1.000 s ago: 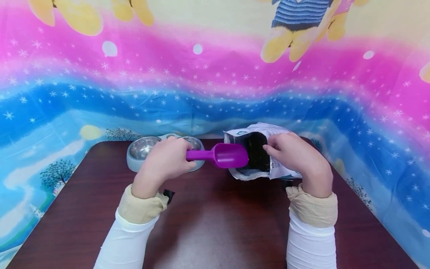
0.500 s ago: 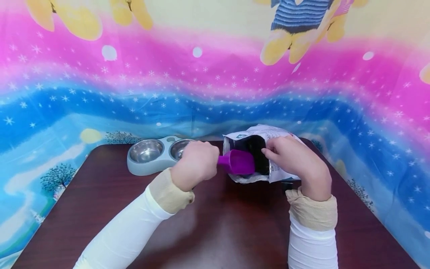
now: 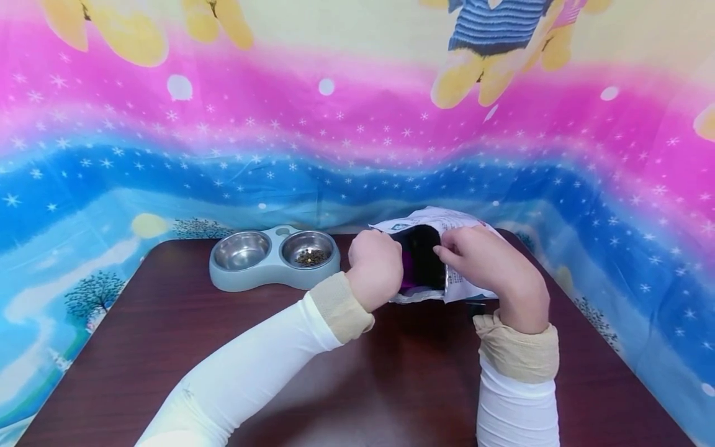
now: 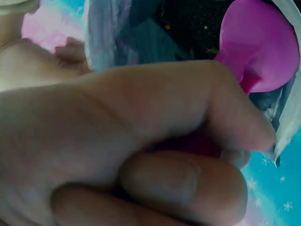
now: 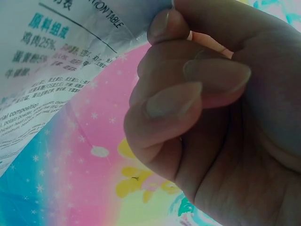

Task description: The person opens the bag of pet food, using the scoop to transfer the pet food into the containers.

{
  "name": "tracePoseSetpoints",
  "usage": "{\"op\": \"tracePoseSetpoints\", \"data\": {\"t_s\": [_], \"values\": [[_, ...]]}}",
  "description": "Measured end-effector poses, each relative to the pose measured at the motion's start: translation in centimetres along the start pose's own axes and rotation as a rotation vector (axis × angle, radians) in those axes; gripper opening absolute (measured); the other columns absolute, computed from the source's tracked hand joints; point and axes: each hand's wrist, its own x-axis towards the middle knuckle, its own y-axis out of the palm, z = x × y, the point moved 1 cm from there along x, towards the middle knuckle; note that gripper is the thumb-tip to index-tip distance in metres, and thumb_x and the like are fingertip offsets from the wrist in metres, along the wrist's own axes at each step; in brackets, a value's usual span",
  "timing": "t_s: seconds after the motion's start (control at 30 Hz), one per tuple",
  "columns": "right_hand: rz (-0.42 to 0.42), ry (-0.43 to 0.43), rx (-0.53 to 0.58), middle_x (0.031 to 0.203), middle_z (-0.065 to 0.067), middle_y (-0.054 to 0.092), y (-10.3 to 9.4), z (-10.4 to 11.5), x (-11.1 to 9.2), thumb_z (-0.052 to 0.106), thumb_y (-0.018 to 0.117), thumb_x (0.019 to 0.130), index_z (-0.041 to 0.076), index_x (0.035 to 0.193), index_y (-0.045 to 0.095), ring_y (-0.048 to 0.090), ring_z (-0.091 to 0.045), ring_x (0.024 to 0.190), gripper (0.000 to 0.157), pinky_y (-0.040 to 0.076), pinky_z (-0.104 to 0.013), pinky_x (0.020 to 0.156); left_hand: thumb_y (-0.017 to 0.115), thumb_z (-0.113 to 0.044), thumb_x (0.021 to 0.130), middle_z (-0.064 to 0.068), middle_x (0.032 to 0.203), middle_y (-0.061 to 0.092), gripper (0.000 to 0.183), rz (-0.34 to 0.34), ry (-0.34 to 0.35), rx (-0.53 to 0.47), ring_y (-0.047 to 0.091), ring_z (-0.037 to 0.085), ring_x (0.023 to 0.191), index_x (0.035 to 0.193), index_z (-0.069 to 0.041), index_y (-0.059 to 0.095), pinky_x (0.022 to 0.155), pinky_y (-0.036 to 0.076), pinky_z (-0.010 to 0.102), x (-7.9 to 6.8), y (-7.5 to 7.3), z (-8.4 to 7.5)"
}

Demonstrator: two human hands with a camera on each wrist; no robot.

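Bag point(image 3: 438, 217) on its side nr worktop point(image 3: 363, 391) back edge, mouth facing L; twin bowl point(image 3: 272, 261) along same edge, gap betw. them. L hand point(image 3: 377, 268) at bag mouth, fingers curled round purple scoop point(image 4: 263, 40), scoop head inside; R hand point(image 3: 486, 264), wrist bent, fingers pinching bag rim

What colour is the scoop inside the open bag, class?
The scoop is magenta, a pinkish purple; it shows best in the left wrist view.
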Motion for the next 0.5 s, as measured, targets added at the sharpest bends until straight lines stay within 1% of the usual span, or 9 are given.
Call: {"op": "tracePoseSetpoints", "data": {"t_s": [0.03,0.1,0.27,0.37,0.5], "values": [[-0.002,-0.003,0.000,0.061,0.002,0.046,0.0,0.0,0.0,0.019,0.067,0.106,0.014,0.074,0.061,0.046,-0.013,0.060,0.033,0.043,-0.032,0.065,0.067,-0.030,0.105,-0.007,0.122,0.080,0.025,0.022,-0.006,0.002,0.072,0.010,0.089,0.127,-0.030,0.079,0.058,0.061,0.028,0.3,0.0,-0.3],[-0.010,-0.012,-0.006,0.061,0.003,0.046,0.1,0.0,0.0,0.019,0.067,0.106,0.014,0.073,0.060,0.046,-0.013,0.060,0.034,0.042,-0.032,0.066,0.067,-0.031,0.105,-0.007,0.125,0.079,0.028,0.043,-0.010,-0.006,0.072,0.010,0.091,0.131,-0.031,0.077,0.057,0.060,0.028,0.7,0.1,-0.7],[-0.024,-0.023,-0.014,0.061,0.003,0.044,0.0,-0.1,0.1,0.018,0.067,0.106,0.014,0.072,0.057,0.045,-0.013,0.060,0.036,0.042,-0.032,0.066,0.068,-0.033,0.104,-0.006,0.131,0.079,0.030,0.043,-0.003,-0.043,0.073,0.012,0.105,0.133,-0.032,0.077,0.062,0.063,0.030,1.5,0.7,-1.1],[-0.024,-0.029,-0.013,0.061,0.003,0.045,0.0,0.0,0.2,0.018,0.067,0.106,0.014,0.072,0.057,0.045,-0.013,0.060,0.035,0.043,-0.033,0.067,0.069,-0.035,0.103,-0.005,0.130,0.079,0.030,0.047,0.005,-0.054,0.073,0.013,0.107,0.132,-0.031,0.078,0.065,0.064,0.030,1.8,1.2,-1.2],[-0.025,-0.031,-0.016,0.061,0.002,0.045,0.0,0.1,0.2,0.018,0.066,0.106,0.014,0.072,0.057,0.045,-0.013,0.060,0.035,0.043,-0.033,0.067,0.068,-0.035,0.103,-0.005,0.126,0.081,0.028,0.031,0.021,-0.086,0.075,0.014,0.108,0.129,-0.029,0.080,0.071,0.065,0.030,2.3,1.7,-1.3]]}}
